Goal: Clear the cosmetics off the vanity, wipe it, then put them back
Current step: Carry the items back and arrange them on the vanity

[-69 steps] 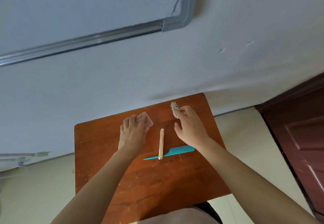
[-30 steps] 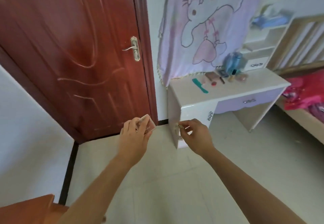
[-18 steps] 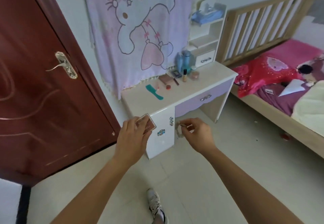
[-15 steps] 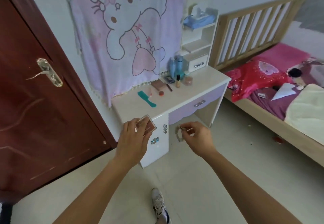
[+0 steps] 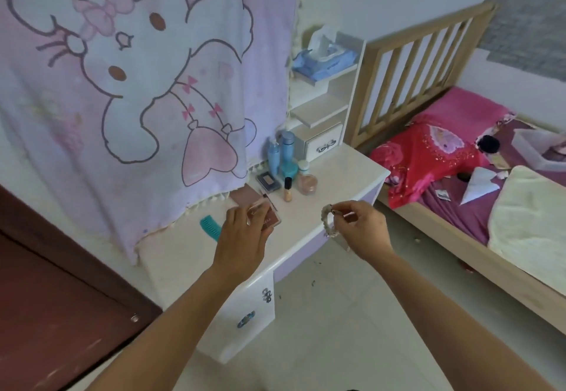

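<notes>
My left hand (image 5: 243,234) grips a small pink compact (image 5: 269,217) above the middle of the white vanity (image 5: 340,173). My right hand (image 5: 363,230) pinches a pale hair tie (image 5: 327,219) by its top, hanging over the vanity's front edge. On the vanity lie a teal comb (image 5: 209,227), a pink palette (image 5: 248,196), a dark eyeshadow case (image 5: 268,181), a small foundation bottle (image 5: 287,189), a round peach perfume bottle (image 5: 307,183), and blue bottles (image 5: 281,153) at the back.
A pink cartoon blanket (image 5: 131,84) hangs over the mirror behind the vanity. A shelf unit with a tissue pack (image 5: 324,60) stands at the back right. A wooden bed (image 5: 459,176) with pink bedding lies to the right; a dark red door (image 5: 46,298) to the left.
I turned from the wooden side table and walked up to the vanity. Both hands, carrying the compact and the hair tie, now hover over the vanity top.
</notes>
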`<state>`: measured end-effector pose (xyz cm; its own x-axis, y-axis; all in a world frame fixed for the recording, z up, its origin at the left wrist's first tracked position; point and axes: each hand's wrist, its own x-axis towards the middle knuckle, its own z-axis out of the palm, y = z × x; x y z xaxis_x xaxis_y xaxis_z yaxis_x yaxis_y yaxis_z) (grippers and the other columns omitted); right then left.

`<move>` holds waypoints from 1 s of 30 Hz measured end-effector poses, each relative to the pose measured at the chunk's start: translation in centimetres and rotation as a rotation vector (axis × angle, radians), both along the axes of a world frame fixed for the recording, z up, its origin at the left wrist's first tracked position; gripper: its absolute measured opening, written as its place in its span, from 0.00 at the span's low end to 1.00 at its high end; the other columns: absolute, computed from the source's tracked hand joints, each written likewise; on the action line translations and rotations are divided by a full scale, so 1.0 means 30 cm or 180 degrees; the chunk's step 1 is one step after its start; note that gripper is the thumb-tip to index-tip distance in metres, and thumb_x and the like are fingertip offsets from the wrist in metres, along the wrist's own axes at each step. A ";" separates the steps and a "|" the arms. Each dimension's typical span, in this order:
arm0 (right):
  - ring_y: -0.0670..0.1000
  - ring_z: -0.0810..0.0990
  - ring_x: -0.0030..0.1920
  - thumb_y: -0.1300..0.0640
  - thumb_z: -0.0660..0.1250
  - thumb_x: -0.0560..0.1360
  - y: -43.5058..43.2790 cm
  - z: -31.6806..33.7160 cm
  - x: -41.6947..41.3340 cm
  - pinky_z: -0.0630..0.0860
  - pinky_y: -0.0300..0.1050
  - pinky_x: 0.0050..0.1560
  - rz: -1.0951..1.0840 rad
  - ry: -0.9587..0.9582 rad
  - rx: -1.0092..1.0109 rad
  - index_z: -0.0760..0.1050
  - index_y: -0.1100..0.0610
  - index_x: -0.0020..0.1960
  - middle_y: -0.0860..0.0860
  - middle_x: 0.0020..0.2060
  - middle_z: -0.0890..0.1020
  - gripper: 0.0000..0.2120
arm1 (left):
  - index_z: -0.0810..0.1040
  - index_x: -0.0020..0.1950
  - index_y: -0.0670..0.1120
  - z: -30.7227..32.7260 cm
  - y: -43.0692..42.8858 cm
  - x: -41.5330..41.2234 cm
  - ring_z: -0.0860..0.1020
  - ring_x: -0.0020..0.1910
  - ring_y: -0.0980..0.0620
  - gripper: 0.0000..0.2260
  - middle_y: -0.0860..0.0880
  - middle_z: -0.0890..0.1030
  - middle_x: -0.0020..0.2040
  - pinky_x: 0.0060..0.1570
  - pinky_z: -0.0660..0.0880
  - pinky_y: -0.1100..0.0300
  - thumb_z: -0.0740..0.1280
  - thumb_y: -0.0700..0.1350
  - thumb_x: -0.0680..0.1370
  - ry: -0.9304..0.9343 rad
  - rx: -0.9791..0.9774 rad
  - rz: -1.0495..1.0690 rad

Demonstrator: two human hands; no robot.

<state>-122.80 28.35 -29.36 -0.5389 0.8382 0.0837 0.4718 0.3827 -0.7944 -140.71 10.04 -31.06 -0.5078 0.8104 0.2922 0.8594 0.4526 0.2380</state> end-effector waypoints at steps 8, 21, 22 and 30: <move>0.40 0.81 0.42 0.56 0.69 0.74 0.392 -0.135 -0.208 0.79 0.39 0.45 0.0141 -0.0033 -0.0216 0.81 0.44 0.47 0.40 0.46 0.82 0.07 | 0.71 0.68 0.46 -0.116 0.366 -0.158 0.75 0.53 0.44 0.20 0.42 0.77 0.56 0.51 0.77 0.51 0.64 0.52 0.78 0.0256 -0.0204 -0.0017; 0.43 0.82 0.41 0.57 0.68 0.75 1.094 -0.382 -0.602 0.78 0.43 0.50 0.0703 -0.0375 -0.0794 0.82 0.47 0.49 0.46 0.46 0.82 0.07 | 0.66 0.69 0.50 -0.436 0.804 -0.271 0.73 0.55 0.44 0.20 0.44 0.75 0.59 0.51 0.76 0.46 0.65 0.51 0.79 -0.0679 -0.1027 0.1169; 0.43 0.81 0.41 0.57 0.68 0.75 1.109 -0.396 -0.623 0.78 0.42 0.50 0.0757 -0.0434 -0.0836 0.81 0.46 0.48 0.46 0.46 0.82 0.07 | 0.67 0.68 0.49 -0.451 0.798 -0.269 0.73 0.54 0.43 0.19 0.44 0.75 0.59 0.51 0.75 0.45 0.66 0.51 0.78 -0.0730 -0.1097 0.1254; 0.44 0.82 0.42 0.57 0.67 0.75 1.108 -0.534 -0.716 0.78 0.40 0.47 0.0604 -0.0549 -0.1256 0.79 0.41 0.50 0.45 0.48 0.82 0.11 | 0.70 0.63 0.45 -0.619 0.763 -0.246 0.75 0.48 0.39 0.25 0.41 0.77 0.53 0.42 0.79 0.47 0.75 0.46 0.70 -0.1149 -0.1377 0.1113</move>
